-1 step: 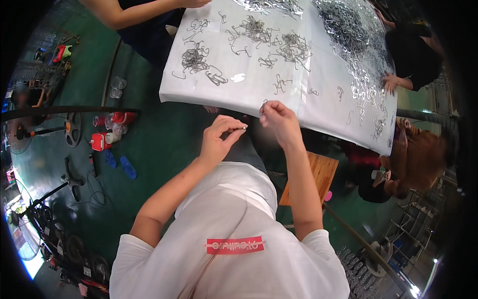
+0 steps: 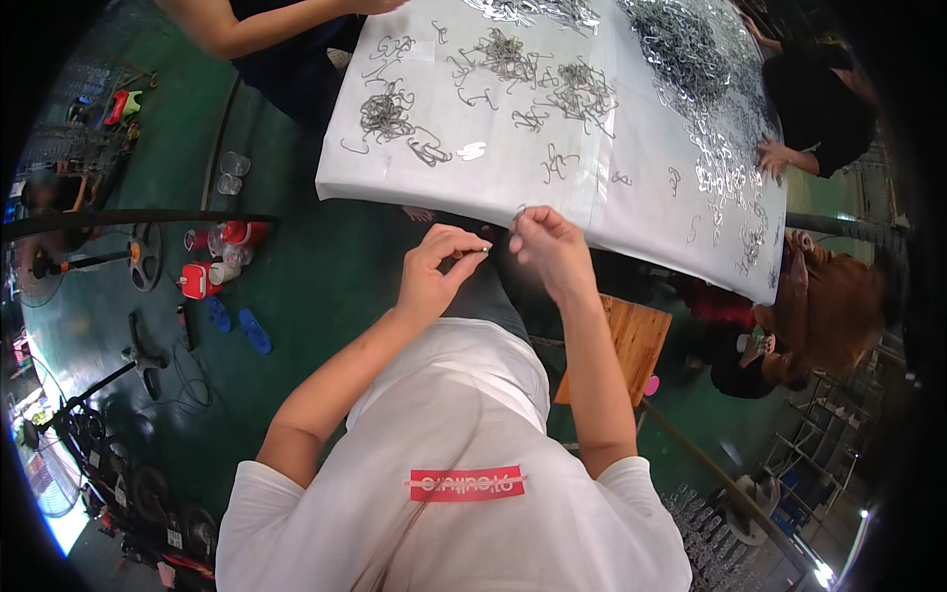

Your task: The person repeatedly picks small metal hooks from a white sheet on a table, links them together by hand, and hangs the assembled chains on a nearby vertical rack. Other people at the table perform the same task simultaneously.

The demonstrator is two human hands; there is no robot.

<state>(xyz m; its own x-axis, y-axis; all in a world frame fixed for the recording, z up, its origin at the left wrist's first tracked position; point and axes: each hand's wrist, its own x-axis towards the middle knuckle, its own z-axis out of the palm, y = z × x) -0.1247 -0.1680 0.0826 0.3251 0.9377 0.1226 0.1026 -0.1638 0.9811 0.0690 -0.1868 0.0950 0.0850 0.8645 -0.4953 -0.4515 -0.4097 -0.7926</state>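
My left hand [image 2: 437, 268] is held just in front of the table's near edge, thumb and fingers pinched together. A small shiny metal piece [image 2: 485, 249] pokes out at its fingertips; most of it is hidden. To its right, my right hand [image 2: 550, 247] is closed in a pinch, slightly blurred. From its fingertips a thin curved wire hook [image 2: 519, 211] sticks up. Beyond both hands, the white-covered table [image 2: 459, 187] bears loose wire hooks. A small cluster of hooks [image 2: 558, 164] lies closest to my right hand, and a heap [image 2: 385, 113] lies farther left.
A large dark heap of metal pieces [image 2: 681, 49] covers the far right of the table. A co-worker's arm [image 2: 286, 28] reaches in at upper left; another person's hand [image 2: 775, 156] rests at the right edge. A wooden stool [image 2: 631, 340] stands beside my right forearm. Blue slippers [image 2: 254, 332] lie on the floor.
My right hand has dropped slightly and shifted a little left, toward my left hand. My left hand has barely moved, both pinches staying closed.
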